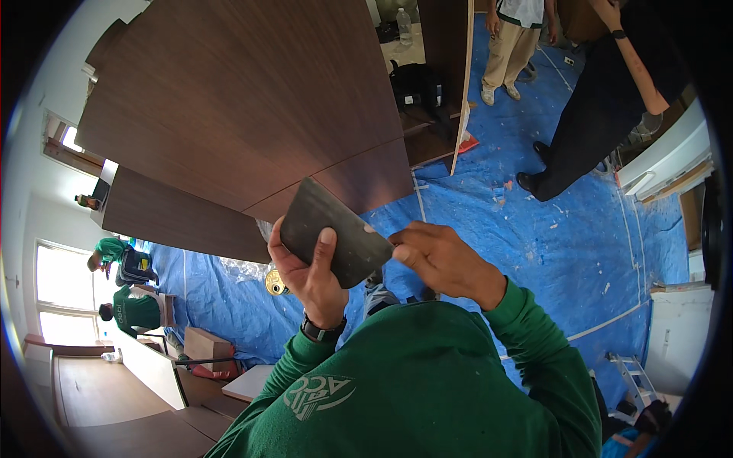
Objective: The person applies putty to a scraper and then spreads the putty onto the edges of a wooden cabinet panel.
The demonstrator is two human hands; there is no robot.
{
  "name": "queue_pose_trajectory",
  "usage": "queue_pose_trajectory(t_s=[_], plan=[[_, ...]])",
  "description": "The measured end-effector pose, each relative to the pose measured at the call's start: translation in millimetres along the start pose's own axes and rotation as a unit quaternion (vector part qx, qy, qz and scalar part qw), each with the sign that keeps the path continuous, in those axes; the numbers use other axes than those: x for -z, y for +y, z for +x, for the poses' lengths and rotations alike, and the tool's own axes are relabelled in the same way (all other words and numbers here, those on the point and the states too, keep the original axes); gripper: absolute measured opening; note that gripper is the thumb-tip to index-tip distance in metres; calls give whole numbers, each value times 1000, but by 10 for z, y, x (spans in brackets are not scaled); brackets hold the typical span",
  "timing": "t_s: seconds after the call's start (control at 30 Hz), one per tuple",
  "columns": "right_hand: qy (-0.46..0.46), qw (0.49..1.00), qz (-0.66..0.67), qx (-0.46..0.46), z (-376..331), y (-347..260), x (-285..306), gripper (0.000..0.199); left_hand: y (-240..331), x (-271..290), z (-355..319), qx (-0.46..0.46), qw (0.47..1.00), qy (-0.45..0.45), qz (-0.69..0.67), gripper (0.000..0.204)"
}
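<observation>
A dark grey, flat rectangular plate (332, 229) with a worn, scuffed face is held tilted in front of my chest. My left hand (311, 278) grips it from the left, thumb lying across its face and the other fingers behind. At the plate's right corner, the thumb and forefinger of my right hand (447, 259) are pinched together on its edge. A small pale spot shows on the upper right edge; I cannot tell what it is. The plate hides most of my left fingers.
A large brown wood-grain cabinet (259, 99) stands just ahead. Blue sheeting (504, 252) covers the floor, with an open tin (275, 282) on it. Two people stand at the far right, and two in green work at the left. A stepladder (634, 378) is at the lower right.
</observation>
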State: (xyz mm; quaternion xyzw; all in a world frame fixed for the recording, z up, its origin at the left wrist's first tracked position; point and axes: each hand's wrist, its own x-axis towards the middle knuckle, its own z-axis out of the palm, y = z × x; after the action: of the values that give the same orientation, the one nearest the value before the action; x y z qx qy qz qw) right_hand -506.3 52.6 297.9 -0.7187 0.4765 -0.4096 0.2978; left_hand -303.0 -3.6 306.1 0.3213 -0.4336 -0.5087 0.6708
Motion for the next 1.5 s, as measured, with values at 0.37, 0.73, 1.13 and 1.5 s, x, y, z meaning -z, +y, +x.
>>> queue_pose_trajectory(t_s=[0.37, 0.73, 1.13, 1.5], plan=[[211, 828, 498, -149, -41, -109, -294, 31, -20, -61, -37, 37, 999, 18, -24, 49], [165, 916, 356, -88, -83, -360, -271, 27, -120, -52, -8, -86, 995, -27, 36, 53], [48, 994, 93, 10, -71, -307, -6, 23, -65, -42, 3, -155, 983, -86, 50, 61], [23, 987, 154, -38, -124, -214, 182, 30, 53, -29, 19, 108, 993, -40, -40, 48]])
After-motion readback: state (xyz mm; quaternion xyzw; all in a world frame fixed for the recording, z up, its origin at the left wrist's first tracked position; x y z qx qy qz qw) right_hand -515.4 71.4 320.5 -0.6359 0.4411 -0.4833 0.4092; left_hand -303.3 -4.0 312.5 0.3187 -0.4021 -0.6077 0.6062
